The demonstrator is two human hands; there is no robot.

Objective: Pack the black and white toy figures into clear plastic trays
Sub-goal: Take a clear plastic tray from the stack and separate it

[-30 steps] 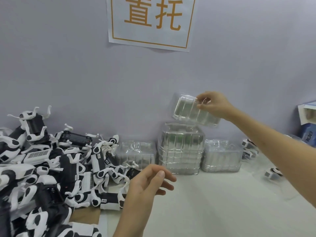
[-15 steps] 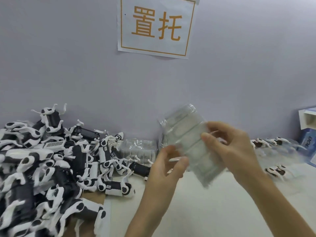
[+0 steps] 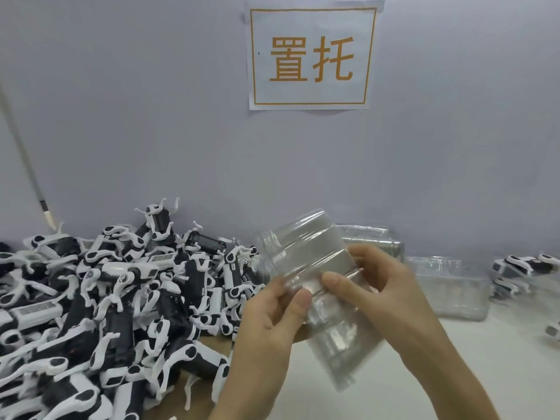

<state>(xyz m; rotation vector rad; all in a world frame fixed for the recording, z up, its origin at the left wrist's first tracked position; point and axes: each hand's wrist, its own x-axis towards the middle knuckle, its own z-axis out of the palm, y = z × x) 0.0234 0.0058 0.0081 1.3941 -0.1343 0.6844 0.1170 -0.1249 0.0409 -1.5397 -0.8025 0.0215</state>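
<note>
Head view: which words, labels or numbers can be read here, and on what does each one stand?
"置托": orange characters in an orange frame, on the white paper sign on the wall.
Barcode labels on some toy figures: too small and blurred to read.
Clear plastic tray: no text that I can see.

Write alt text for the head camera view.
A left hand and right hand hold a clear plastic tray above a white table. Toy figures are heaped at left; spare trays sit by the wall.
</note>
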